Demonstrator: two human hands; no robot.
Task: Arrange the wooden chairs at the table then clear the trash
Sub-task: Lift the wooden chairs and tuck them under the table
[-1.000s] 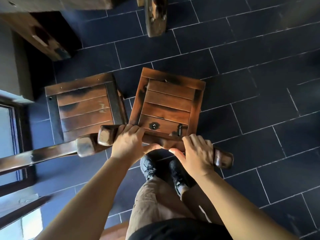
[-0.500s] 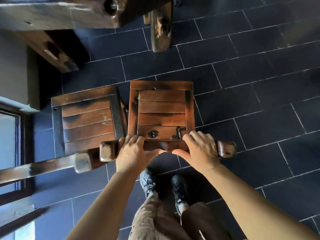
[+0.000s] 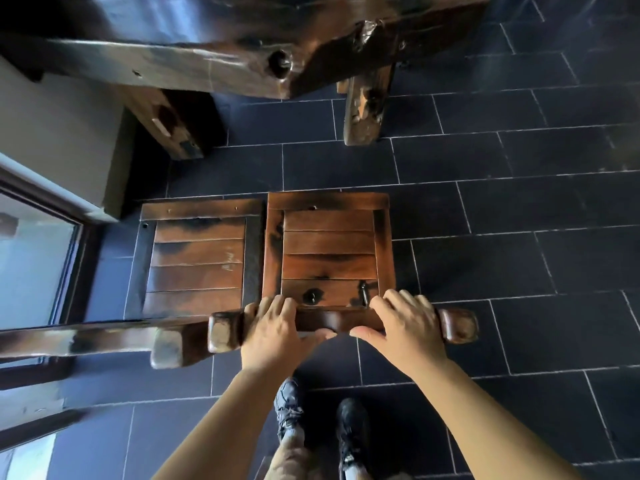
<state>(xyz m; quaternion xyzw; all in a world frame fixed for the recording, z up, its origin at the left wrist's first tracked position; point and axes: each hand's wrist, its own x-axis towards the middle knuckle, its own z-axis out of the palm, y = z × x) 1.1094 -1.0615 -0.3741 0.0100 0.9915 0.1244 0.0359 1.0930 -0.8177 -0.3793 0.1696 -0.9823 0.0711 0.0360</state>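
Seen from above, a dark wooden chair (image 3: 329, 244) with a slatted seat stands on the floor in front of me. My left hand (image 3: 277, 330) and my right hand (image 3: 405, 323) both grip its thick top rail, left and right of the middle. A second, similar chair (image 3: 197, 261) stands close against its left side, seat edges nearly touching. The heavy dark wooden table (image 3: 214, 53) fills the top of the view, its edge a little beyond both chairs. No trash is in sight.
Two table legs stand ahead: one (image 3: 363, 109) just beyond the held chair, another (image 3: 166, 126) at the left. A grey wall (image 3: 59, 133) and a window frame (image 3: 69, 209) close off the left. Dark tiled floor (image 3: 519, 237) spreads to the right. My feet (image 3: 318, 420) are behind the chair.
The held chair turned from an angle to square and moved forward toward the table, ending beside the left chair. More of the table has come into view.
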